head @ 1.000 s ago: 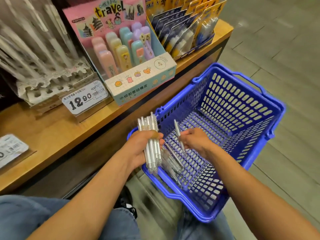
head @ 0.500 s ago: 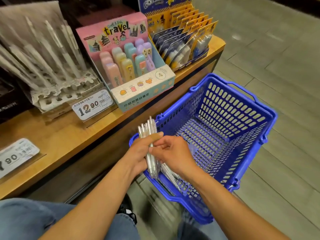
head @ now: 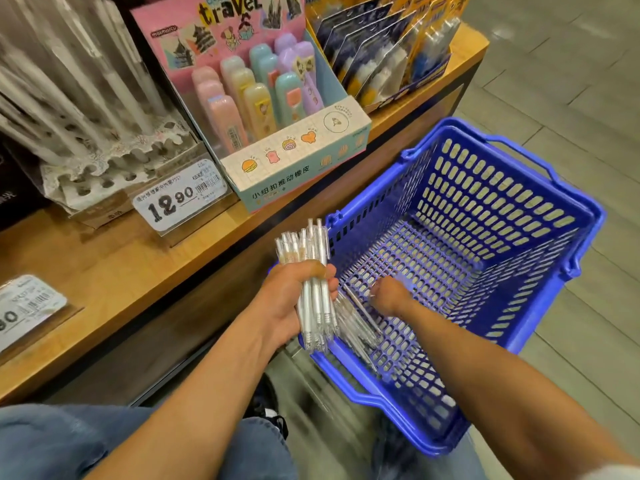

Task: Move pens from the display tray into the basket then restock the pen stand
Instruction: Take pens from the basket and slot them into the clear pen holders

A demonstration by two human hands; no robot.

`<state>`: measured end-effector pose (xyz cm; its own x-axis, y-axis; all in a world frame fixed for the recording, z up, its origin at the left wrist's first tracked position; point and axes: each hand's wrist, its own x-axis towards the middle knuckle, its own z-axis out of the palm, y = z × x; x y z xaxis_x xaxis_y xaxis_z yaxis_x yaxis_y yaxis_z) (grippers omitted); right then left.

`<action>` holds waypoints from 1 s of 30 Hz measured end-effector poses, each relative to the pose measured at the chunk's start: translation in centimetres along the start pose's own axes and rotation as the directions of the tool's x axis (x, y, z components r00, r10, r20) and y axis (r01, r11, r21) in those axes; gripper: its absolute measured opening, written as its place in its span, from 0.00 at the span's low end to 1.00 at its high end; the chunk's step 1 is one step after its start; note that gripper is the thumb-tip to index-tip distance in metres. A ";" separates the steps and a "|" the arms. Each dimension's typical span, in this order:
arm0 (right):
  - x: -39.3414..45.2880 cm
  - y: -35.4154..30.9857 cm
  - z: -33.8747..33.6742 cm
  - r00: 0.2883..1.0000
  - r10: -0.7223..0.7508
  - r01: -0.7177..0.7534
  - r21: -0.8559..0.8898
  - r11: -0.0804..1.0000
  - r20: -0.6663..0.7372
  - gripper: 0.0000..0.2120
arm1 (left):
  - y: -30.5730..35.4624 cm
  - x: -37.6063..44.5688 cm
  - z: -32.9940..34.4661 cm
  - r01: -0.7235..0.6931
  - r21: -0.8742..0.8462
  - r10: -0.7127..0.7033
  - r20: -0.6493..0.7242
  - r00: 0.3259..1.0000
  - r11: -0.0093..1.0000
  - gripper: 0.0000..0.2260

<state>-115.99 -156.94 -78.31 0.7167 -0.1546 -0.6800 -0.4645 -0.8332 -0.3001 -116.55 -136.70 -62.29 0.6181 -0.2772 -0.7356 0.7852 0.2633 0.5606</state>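
Gripping a bundle of clear pens (head: 313, 289), the left hand (head: 294, 299) has its fingers curled tight round them, tips up, over the basket's (head: 512, 216) nine-o'clock rim. At three o'clock from it, the right hand (head: 389, 296) is down inside the basket with fingers curled at a pen (head: 360, 311); whether it actually pinches it cannot be told through the blur. More loose pens (head: 356, 334) lie on the basket floor by the near-left wall. At eleven o'clock, on the wooden shelf (head: 104, 271), stands the pen stand (head: 104, 168) behind a price tag (head: 180, 197), with an eraser box (head: 294, 161) at twelve.
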 end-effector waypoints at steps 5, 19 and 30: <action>2.0 0.6 4.8 0.999 -0.034 0.034 -0.240 0.970 0.003 0.14 | 0.0 0.4 -0.3 0.019 -0.024 -0.019 0.019 1.000 1.000 0.04; -8.7 -4.8 -4.5 0.979 0.026 0.153 0.809 0.567 -0.203 0.05 | -0.1 0.8 0.2 -0.036 0.029 0.038 -0.058 0.998 0.999 0.03; -18.1 -9.9 -5.1 0.923 -0.184 0.383 0.743 0.550 -0.339 0.10 | 0.1 0.5 0.1 -0.036 -0.148 0.049 0.083 0.995 0.988 0.26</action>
<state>-121.69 -148.57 -59.64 0.9231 -0.1694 -0.3453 -0.3674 -0.1229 -0.9219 -116.12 -136.92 -62.55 0.6570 -0.3399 -0.6729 0.7478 0.4069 0.5246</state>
